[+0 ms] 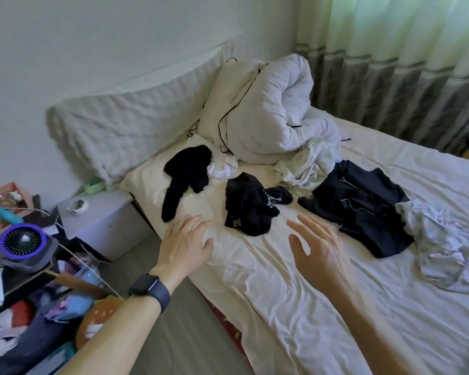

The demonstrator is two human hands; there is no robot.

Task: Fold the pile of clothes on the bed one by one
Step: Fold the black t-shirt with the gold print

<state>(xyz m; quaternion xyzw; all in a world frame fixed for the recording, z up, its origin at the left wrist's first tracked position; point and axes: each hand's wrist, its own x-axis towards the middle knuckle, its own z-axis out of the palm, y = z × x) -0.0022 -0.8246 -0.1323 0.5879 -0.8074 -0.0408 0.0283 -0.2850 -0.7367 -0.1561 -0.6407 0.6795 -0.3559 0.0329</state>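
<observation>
Loose clothes lie scattered on the cream bed sheet (295, 293). A crumpled black garment (248, 205) sits in the middle, just beyond both hands. A long black piece (186, 177) lies to its left by the pillow. A dark navy jacket with thin white trim (363, 207) is spread to the right, a pale crumpled top (307, 166) lies behind it, and a light blue-white garment (450, 244) lies at the far right. My left hand (186, 243), with a dark watch on the wrist, hovers open near the bed's left edge. My right hand (318, 249) is open too, fingers spread, holding nothing.
A rolled white duvet (263, 109) is heaped at the head of the bed against a padded headboard (125, 125). A white nightstand (103, 220) stands to the left, beside cluttered shelves with a purple-ringed fan (23, 240). Curtains (404, 71) hang along the far side.
</observation>
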